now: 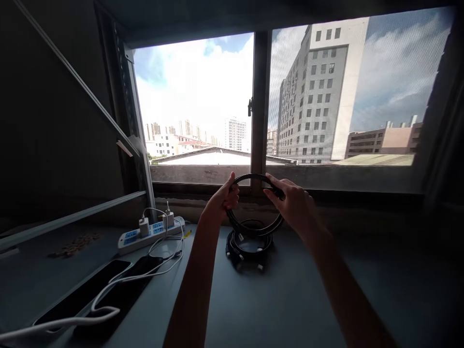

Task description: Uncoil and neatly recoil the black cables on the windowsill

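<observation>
A coiled black cable [255, 232] is held up as a ring between my two hands, above the table. My left hand [226, 195] has its fingers wrapped round the left side of the ring, thumb up. On the upper right side, my right hand [290, 197] grips the coil between thumb and fingers. Just below and behind the ring, more coiled black cables [250, 251] lie in a pile on the table, with several light-coloured connector ends showing.
A white power strip [126, 245] with two plugged-in chargers stands at the left. White cables [152, 274] run from it past two dark flat devices [85, 292] on the table [275, 309]. A window frame [261, 106] rises behind.
</observation>
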A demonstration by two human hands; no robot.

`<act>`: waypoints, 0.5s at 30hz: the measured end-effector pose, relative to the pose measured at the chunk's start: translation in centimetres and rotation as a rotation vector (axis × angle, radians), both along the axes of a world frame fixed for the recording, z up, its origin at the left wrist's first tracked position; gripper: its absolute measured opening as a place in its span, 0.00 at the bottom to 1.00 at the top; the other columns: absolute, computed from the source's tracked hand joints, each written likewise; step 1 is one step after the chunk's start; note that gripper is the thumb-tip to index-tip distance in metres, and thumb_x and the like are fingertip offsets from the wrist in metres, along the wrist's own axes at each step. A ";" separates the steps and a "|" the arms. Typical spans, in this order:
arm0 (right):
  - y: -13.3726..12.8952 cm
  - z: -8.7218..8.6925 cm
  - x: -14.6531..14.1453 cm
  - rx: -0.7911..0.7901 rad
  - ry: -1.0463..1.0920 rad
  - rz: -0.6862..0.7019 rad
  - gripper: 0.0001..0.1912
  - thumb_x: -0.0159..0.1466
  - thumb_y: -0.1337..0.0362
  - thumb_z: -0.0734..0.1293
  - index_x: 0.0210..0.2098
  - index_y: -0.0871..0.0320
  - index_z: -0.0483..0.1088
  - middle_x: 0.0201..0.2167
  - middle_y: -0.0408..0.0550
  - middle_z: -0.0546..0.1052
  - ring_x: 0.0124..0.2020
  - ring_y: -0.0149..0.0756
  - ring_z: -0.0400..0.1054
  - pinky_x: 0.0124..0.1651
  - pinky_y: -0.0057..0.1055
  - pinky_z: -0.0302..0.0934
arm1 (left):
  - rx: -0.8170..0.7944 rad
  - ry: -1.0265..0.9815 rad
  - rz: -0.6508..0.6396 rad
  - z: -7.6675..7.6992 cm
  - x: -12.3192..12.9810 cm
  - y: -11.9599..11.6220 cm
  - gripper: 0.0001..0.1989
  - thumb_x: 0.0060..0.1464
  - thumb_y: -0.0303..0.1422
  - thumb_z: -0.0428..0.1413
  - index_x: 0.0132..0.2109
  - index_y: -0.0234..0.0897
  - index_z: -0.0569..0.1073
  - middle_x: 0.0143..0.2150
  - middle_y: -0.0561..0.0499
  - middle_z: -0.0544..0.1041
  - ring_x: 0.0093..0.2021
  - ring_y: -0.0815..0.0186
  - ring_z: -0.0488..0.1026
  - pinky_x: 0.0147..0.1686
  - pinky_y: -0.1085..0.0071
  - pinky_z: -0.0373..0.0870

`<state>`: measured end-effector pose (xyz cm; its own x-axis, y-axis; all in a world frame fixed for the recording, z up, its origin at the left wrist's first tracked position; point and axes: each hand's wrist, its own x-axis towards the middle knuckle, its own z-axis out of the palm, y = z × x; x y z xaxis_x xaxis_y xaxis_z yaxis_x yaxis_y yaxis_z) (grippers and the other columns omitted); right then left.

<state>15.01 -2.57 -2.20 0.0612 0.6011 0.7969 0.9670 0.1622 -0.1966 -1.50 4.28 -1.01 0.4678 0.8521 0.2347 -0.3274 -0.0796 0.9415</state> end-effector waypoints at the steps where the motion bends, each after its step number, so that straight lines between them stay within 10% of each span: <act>1: 0.5 -0.3 0.2 -0.040 0.016 0.009 0.22 0.63 0.56 0.59 0.57 0.49 0.62 0.38 0.45 0.75 0.34 0.38 0.70 0.28 0.29 0.58 | 0.012 0.066 0.023 -0.3 0.1 0.4 0.23 0.62 0.46 0.39 0.24 0.37 0.55 0.11 0.63 0.44 0.11 0.77 0.36 0.10 0.79 0.38; 6: 3.7 -2.8 1.1 -0.338 0.192 0.029 0.20 0.65 0.59 0.56 0.56 0.49 0.63 0.43 0.48 0.75 0.32 0.33 0.72 0.39 0.30 0.61 | 0.045 0.409 0.169 -3.0 0.8 2.9 0.23 0.62 0.46 0.35 0.27 0.35 0.61 0.13 0.62 0.46 0.11 0.78 0.42 0.12 0.81 0.45; 10: 6.5 -6.3 1.5 -0.568 0.249 0.036 0.17 0.64 0.62 0.59 0.51 0.55 0.68 0.36 0.48 0.77 0.27 0.28 0.71 0.40 0.28 0.63 | 0.012 0.699 0.318 -6.8 1.0 4.9 0.18 0.52 0.46 0.54 0.30 0.32 0.67 0.15 0.58 0.60 0.14 0.75 0.59 0.16 0.79 0.56; 15: 8.9 -10.9 1.7 -0.786 0.266 -0.010 0.14 0.63 0.61 0.62 0.45 0.61 0.67 0.43 0.50 0.72 0.42 0.35 0.68 0.45 0.39 0.64 | 0.013 1.048 0.427 -10.8 1.0 6.3 0.17 0.49 0.42 0.59 0.34 0.29 0.71 0.22 0.51 0.71 0.23 0.67 0.70 0.26 0.71 0.68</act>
